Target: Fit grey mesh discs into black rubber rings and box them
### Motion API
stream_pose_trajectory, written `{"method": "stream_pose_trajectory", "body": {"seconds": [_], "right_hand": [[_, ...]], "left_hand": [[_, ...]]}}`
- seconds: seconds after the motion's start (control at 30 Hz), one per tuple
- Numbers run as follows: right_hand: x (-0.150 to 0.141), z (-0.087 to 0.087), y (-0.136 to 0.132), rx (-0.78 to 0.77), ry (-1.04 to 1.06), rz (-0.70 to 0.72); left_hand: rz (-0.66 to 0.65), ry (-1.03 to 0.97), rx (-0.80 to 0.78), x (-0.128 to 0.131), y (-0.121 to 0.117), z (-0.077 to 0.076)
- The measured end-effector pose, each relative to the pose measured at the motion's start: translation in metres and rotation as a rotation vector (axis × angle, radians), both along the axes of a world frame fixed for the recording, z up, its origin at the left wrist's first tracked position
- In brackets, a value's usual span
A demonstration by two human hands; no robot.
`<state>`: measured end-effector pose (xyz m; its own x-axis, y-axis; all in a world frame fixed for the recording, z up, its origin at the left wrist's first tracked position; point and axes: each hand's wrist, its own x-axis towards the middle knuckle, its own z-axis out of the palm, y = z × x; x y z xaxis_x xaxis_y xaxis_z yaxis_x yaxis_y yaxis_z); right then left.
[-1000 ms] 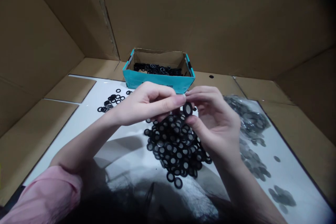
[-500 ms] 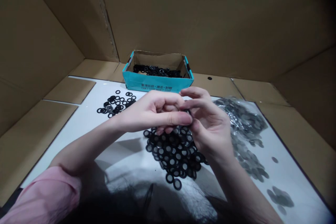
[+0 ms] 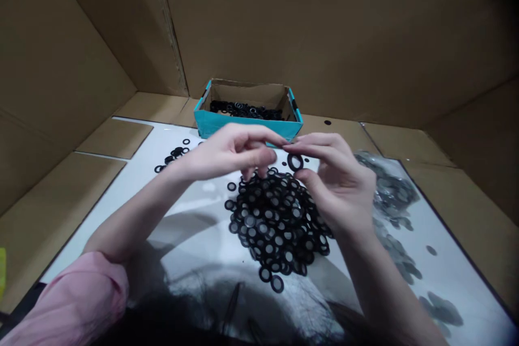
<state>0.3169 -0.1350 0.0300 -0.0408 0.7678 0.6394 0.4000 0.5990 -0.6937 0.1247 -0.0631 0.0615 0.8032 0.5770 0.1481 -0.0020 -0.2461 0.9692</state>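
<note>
Between the thumb and fingers of my right hand (image 3: 344, 184) a black ring (image 3: 291, 164) is upright, its pale middle facing me. My left hand (image 3: 239, 154) is just to the left, its index fingertip meeting the right fingertips. Its thumb stands apart from the index finger, the other fingers are loosely curled, and I see nothing held there. Below both hands lies a heaped pile of black rings with pale grey centres (image 3: 279, 227) on the white table surface (image 3: 190, 238).
A turquoise box (image 3: 247, 128) at the back contains many black rings. Loose black rings (image 3: 172, 158) lie left, partly behind my left forearm. To the right are a clear plastic bag (image 3: 393, 186) of grey discs and loose grey discs (image 3: 444, 308). Cardboard walls (image 3: 316, 32) surround the table.
My left thumb has lifted off and the left hand has drawn slightly away and up. The ring, mostly covered before, now shows in my right hand, and more of the pile is uncovered.
</note>
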Motion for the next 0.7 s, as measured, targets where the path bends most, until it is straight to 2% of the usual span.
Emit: {"method": "stream_pose_trajectory", "body": {"seconds": [0.07,0.13,0.2,0.23,0.3,0.4,0.53,0.7], "right_hand": [[0.011,-0.004,0.000,-0.029,-0.152,-0.012],[0.023,-0.014,-0.001,-0.089,-0.320,-0.009],[0.031,-0.028,-0.002,-0.154,-0.458,0.025],[0.034,-0.035,-0.003,-0.192,-0.519,0.050],[0.037,-0.044,-0.007,-0.237,-0.606,0.087],[0.042,-0.046,-0.015,-0.202,-0.595,0.064],[0.066,-0.047,-0.028,-0.091,-0.477,-0.109],[0.126,-0.077,-0.048,-0.090,-0.531,-0.274]], "left_hand": [[0.160,0.117,0.205,-0.016,0.011,0.004],[0.251,0.406,0.371,-0.037,0.023,0.006],[0.245,0.743,0.479,-0.058,0.035,0.003],[0.193,0.899,0.511,-0.068,0.041,-0.001],[0.137,1.150,0.496,-0.083,0.053,-0.013],[0.161,1.269,0.497,-0.096,0.070,-0.035],[0.160,1.348,0.505,-0.100,0.082,-0.058],[0.083,1.320,0.457,-0.103,0.087,-0.069]]}}
